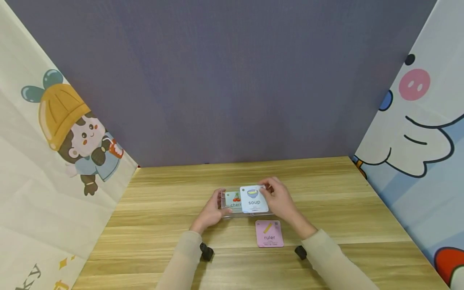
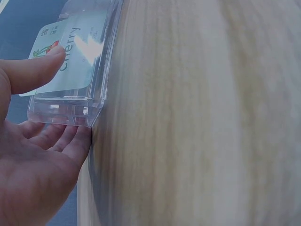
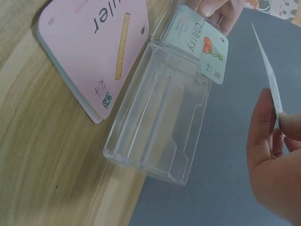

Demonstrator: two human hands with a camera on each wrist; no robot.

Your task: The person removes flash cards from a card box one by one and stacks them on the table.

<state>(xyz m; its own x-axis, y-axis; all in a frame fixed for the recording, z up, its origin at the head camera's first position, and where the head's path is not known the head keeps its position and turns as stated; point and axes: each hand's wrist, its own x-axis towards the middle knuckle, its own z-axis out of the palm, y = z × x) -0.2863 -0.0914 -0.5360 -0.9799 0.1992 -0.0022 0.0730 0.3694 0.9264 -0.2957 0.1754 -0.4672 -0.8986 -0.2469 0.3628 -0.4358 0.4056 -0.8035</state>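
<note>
My left hand holds the left end of a clear plastic box, with the thumb over the top and the fingertips against its end wall. A pale green cherry card lies in the compartment at that end, one corner poking past the rim. Above the box, my right hand pinches a white soup card by its right edge. From the right wrist view that card appears edge-on between thumb and fingers, apart from the box. The other compartment shows its ridged floor.
In front of the box, a small stack of cards lies on the wooden table, a pink ruler card on top. A grey panel stands along the table's back edge, with cartoon-printed cloths at both sides.
</note>
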